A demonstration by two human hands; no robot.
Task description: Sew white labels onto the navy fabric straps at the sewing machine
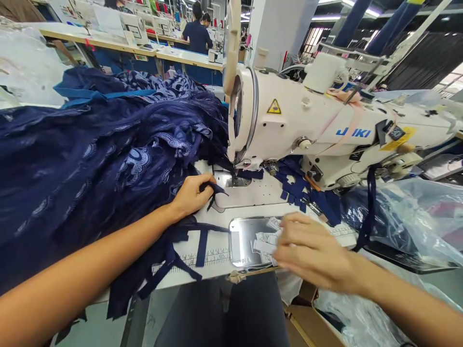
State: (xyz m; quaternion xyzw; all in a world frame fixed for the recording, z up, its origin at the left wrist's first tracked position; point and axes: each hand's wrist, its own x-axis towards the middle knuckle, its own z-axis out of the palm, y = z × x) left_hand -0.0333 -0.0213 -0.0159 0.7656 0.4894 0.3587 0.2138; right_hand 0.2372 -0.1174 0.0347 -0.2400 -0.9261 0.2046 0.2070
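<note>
My left hand (195, 195) is closed in a pinch on the edge of navy fabric (90, 159), just left of the needle area of a white sewing machine (282, 106). The fabric carries pale blue patterned patches and spreads in a large heap under and beyond my left forearm. Over the right end of a shiny metal plate (240, 246) is my right hand (311, 250), smeared by motion, with its fingers beside small white printed labels (265, 243). Whether it grips a label cannot be made out. A narrow navy strip (253, 174) lies under the presser foot.
Small navy fabric pieces (300, 193) lie beneath the machine arm. Clear plastic bags (423, 212) are at the right, and an open cardboard box (307, 323) stands below the table. Farther back, people (198, 36) sit among other sewing tables.
</note>
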